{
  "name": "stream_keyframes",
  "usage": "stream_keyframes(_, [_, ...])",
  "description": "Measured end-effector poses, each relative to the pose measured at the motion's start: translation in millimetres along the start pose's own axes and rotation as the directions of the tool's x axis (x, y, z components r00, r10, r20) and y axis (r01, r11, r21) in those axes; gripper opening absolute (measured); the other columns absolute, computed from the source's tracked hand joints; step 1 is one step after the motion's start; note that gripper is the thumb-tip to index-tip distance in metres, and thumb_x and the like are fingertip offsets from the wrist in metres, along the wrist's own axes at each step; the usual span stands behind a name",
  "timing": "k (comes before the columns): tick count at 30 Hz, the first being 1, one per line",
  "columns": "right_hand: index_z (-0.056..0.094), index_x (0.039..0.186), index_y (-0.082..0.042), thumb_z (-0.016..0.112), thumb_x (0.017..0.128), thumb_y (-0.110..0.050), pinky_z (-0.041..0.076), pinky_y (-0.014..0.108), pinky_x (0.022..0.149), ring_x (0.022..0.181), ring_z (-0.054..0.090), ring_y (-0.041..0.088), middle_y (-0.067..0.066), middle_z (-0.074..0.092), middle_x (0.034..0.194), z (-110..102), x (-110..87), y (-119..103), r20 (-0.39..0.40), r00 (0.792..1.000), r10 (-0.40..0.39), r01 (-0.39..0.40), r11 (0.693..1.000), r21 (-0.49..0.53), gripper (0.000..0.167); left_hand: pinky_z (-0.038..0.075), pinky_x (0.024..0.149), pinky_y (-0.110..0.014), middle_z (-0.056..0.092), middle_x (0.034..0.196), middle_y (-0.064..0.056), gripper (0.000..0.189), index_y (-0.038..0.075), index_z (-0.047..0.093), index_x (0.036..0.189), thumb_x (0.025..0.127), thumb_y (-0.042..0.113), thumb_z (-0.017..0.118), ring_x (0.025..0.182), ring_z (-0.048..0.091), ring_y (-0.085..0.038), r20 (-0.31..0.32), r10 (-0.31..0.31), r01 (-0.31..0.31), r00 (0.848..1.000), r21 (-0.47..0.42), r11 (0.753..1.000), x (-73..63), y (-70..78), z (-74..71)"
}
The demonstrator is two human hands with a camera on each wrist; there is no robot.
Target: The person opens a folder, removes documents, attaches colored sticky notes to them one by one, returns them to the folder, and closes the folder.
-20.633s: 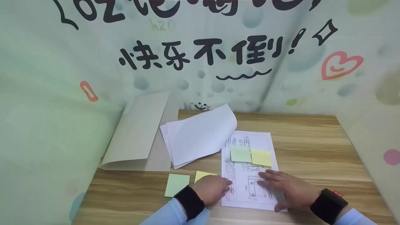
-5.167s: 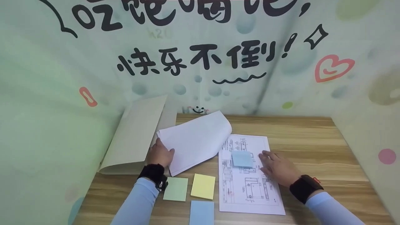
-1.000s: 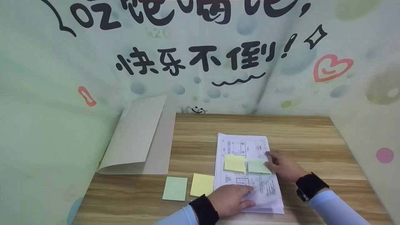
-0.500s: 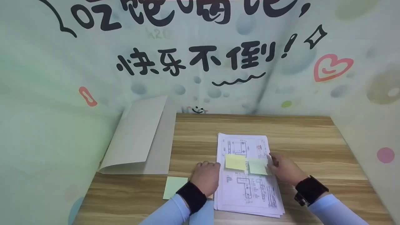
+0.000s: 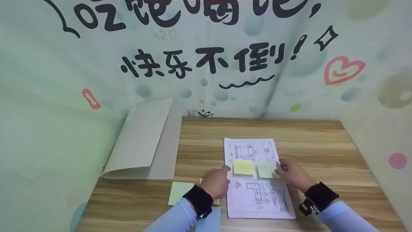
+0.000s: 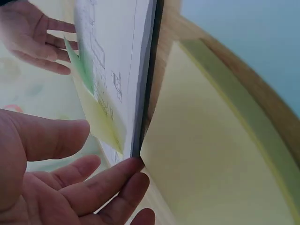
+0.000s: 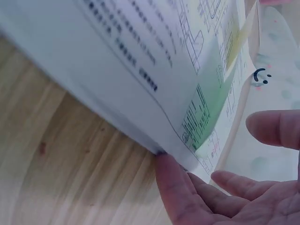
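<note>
A stack of printed drawing sheets [image 5: 241,209] lies on the table, its edges nearly flush. On its top sheet are a yellow sticky note [image 5: 243,167] and a green sticky note [image 5: 266,170], side by side. My left hand [image 5: 216,183] is at the stack's left edge; in the left wrist view its fingertips touch the paper's side, thumb raised clear. At the right edge, my right hand [image 5: 294,175] touches the sheets with its fingertips, and the right wrist view shows the thumb apart from the paper.
Left of the stack are a green sticky pad [image 5: 178,192], a yellow sticky pad [image 6: 206,131] partly hidden by the left hand in the head view, and a blue sticky pad [image 5: 210,222]. A half-opened cream folder [image 5: 141,138] lies at the back left. Printed cloth walls surround the table.
Sheets that lay by the folder now lie on the drawing at right, covering the blue note. My left hand has moved from the top sheet to the left edge; the lower edges line up better.
</note>
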State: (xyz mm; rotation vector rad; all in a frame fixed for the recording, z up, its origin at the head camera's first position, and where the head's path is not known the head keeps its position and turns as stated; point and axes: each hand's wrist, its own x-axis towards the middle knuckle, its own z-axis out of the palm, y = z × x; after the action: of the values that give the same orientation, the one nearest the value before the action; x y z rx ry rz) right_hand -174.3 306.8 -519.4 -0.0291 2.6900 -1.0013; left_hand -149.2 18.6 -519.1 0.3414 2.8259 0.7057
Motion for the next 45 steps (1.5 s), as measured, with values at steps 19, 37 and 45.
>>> stream_keyframes(19, [0.02, 0.157, 0.009, 0.054, 0.104, -0.027, 0.038, 0.063, 0.114, 0.142, 0.037, 0.054, 0.04, 0.029, 0.156, -3, 1.0, -3, 0.082, 0.99, 0.111, -0.127, 0.967, 0.22, 0.072, 0.043, 0.107, -0.049, 0.069, 0.13, -0.015, 0.041, 0.006, 0.057, 0.14, 0.101, 0.018, 0.061, 0.122, 0.06, -0.033, 0.029, 0.01, -0.009, 1.0, -0.02, 1.0, -4.2, -0.8, -0.9])
stream_keyframes(37, [0.019, 0.156, 0.013, 0.05, 0.105, -0.016, 0.045, 0.055, 0.111, 0.138, 0.045, 0.05, 0.042, 0.03, 0.155, -2, 7.6, 25, 0.07, 0.991, 0.113, -0.132, 0.895, 0.426, 0.066, 0.053, 0.099, -0.047, 0.069, 0.129, -0.011, 0.041, 0.009, 0.054, 0.144, 0.104, 0.02, 0.055, 0.118, 0.065, -0.03, 0.042, -0.037, 0.041, 0.998, -0.12, 0.992, 1.7, -15.3, -13.4])
stream_keyframes(45, [0.022, 0.154, 0.014, 0.05, 0.105, -0.017, 0.056, 0.046, 0.098, 0.124, 0.06, 0.044, 0.043, 0.036, 0.15, -5, 8.3, 27, 0.056, 0.994, 0.092, -0.106, 0.916, 0.386, 0.065, 0.053, 0.097, -0.053, 0.066, 0.121, -0.024, 0.028, -0.007, 0.064, 0.119, 0.092, 0.002, 0.06, 0.113, 0.062, -0.042, -0.294, -0.109, 0.147, 0.949, 0.11, 0.983, 4.6, -109.3, -55.6])
